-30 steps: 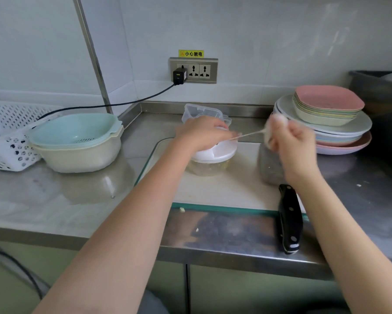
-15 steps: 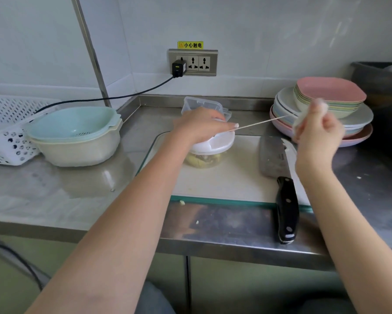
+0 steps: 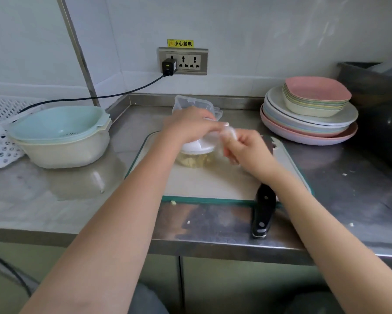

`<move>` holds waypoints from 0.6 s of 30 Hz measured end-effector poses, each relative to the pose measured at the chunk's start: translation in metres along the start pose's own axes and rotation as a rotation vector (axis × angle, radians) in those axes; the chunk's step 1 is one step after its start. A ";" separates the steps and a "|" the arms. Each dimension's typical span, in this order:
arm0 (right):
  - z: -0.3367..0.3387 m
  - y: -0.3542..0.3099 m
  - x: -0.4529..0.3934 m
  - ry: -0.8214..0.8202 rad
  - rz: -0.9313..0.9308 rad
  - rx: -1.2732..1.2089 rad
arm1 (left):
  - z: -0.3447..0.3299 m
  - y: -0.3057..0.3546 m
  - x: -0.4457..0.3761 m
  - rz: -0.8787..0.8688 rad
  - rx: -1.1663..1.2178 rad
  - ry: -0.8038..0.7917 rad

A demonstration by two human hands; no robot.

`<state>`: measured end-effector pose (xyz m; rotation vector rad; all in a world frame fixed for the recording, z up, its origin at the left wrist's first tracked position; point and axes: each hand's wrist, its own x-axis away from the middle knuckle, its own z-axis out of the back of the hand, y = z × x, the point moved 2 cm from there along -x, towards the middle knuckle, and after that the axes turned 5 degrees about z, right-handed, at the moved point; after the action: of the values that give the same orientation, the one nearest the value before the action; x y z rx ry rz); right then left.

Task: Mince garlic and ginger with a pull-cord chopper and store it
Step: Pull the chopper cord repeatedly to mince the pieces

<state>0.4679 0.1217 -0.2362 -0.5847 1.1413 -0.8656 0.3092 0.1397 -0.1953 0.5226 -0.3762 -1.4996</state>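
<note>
The small pull-cord chopper (image 3: 197, 152), a clear plastic cup under a white domed lid, stands at the back of the white cutting board with a green rim (image 3: 213, 186) on the stainless-steel counter (image 3: 54, 200). The left hand (image 3: 188, 128) lies palm-down over the lid, fingers spread across it, pressing it in place. The right hand (image 3: 245, 150) sits just beside the lid's right edge with its fingers curled round the translucent pull handle (image 3: 229, 133); the cord itself is not visible, so the handle appears to be at or near its seat. Through the cup wall, pale yellow garlic and ginger pieces (image 3: 196, 160) still look coarse and chunky. Judged from this, mincing is under way but unfinished, and more pulls seem needed.

Directly behind the chopper lies a clear plastic storage box (image 3: 191, 103), tilted and partly hidden by the left hand; nothing can be seen inside it, so the storing step is not yet done. A black-handled cleaver (image 3: 263, 211) rests at the board's right front corner, its handle overhanging the board edge. A few pale scraps (image 3: 173, 202) lie on the counter at the board's front edge. To the left stands a pale blue colander nested in a cream bowl (image 3: 59, 134); to the right, a stack of pastel plates and dishes (image 3: 308, 112).
</note>
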 end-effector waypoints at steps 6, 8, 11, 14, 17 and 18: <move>0.052 0.009 -0.007 0.692 -0.106 -0.100 | 0.004 -0.001 0.002 0.021 0.040 -0.010; 0.059 0.012 -0.003 0.757 -0.116 -0.171 | 0.003 -0.001 0.003 0.029 0.045 -0.006; 0.017 0.004 0.001 0.091 -0.038 0.000 | 0.002 0.001 0.004 0.017 0.018 0.000; 0.009 0.006 -0.004 0.026 -0.017 0.100 | 0.003 0.001 0.005 0.014 0.034 -0.009; 0.061 0.020 -0.011 0.579 -0.143 0.018 | 0.005 -0.001 0.005 0.035 0.071 -0.021; 0.067 0.023 -0.008 0.663 -0.157 0.000 | 0.005 -0.001 0.005 0.035 0.072 -0.022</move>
<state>0.5363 0.1393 -0.2275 -0.3947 1.7052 -1.2446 0.3061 0.1343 -0.1917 0.5536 -0.4556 -1.4631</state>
